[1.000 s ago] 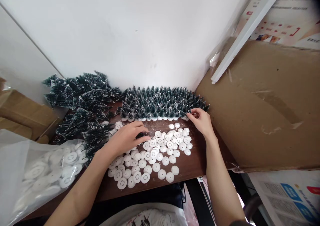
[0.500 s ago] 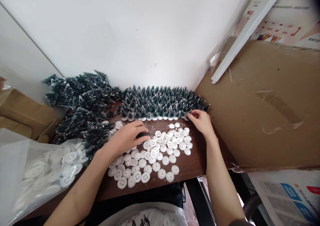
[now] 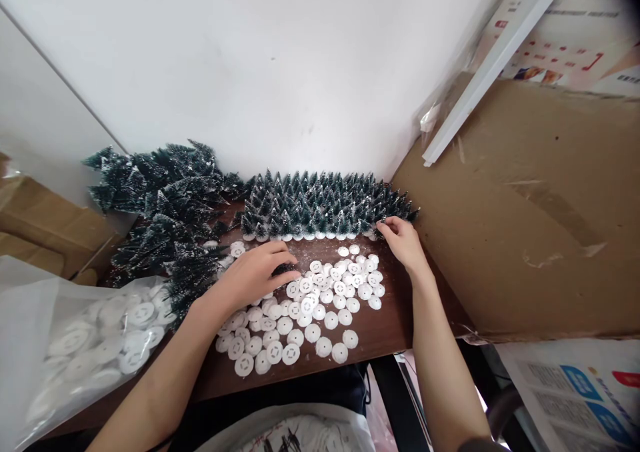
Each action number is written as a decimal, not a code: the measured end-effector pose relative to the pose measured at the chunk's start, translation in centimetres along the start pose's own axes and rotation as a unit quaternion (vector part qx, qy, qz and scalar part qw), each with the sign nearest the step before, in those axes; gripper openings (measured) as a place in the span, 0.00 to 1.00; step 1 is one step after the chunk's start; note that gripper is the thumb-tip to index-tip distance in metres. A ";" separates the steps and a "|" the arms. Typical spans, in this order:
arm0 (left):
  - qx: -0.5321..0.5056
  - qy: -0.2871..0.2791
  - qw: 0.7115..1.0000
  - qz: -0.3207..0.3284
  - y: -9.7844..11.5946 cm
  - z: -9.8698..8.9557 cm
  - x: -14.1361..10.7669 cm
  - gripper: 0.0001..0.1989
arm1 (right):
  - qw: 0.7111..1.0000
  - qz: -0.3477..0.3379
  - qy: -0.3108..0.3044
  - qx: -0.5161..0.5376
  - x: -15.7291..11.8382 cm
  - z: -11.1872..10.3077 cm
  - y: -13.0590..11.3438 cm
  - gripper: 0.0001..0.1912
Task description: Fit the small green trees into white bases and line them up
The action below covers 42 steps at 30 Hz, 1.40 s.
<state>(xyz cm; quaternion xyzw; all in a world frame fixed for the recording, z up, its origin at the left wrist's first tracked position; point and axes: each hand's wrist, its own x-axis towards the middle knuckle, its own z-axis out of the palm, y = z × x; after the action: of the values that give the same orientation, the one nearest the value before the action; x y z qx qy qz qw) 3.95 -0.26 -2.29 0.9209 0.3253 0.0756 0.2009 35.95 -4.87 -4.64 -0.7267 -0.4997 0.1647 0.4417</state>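
Note:
My left hand [image 3: 257, 273] hovers over the loose discs, its fingers curled round a dark green miniature Christmas tree [image 3: 286, 270] that is mostly hidden. At the front right corner of the standing trees, my right hand [image 3: 403, 240] has thumb and forefinger closed on another small tree, largely covered by the fingertips. Snow-dusted standing trees [image 3: 310, 205] fill tight rows against the wall, white round bases showing along the front. White plastic disc bases [image 3: 331, 320] lie scattered on the brown table [image 3: 385, 335] between and below my hands.
Loose trees [image 3: 160, 185] are heaped at the left. A clear plastic bag [image 3: 100, 345] full of white bases lies in front of them. Cardboard [image 3: 530, 219] borders the table on the right, with a white strip [image 3: 495, 72] leaning there. A brown box [image 3: 45, 219] stands far left.
My right hand has shifted very slightly to the right at the row's corner. The left hand stays practically where it was.

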 end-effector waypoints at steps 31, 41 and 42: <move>-0.013 0.000 1.000 -0.008 0.2 -0.2 -0.1 0.23 | 0.996 -0.001 0.070 -0.052 -0.1 -0.4 -0.4 0.12; -0.010 0.006 1.000 -0.006 -0.1 0.0 -0.1 0.23 | 0.996 -0.013 0.056 -0.063 -0.1 -0.3 -0.4 0.11; -0.007 0.004 1.000 -0.006 0.0 0.0 -0.1 0.23 | 0.997 -0.014 0.050 -0.063 -0.1 -0.3 -0.4 0.10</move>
<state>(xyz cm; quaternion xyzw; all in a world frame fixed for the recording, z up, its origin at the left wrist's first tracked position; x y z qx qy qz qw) 3.88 -0.28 -2.29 0.9173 0.3310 0.0804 0.2062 35.91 -5.10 -4.17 -0.7532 -0.4964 0.0903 0.4221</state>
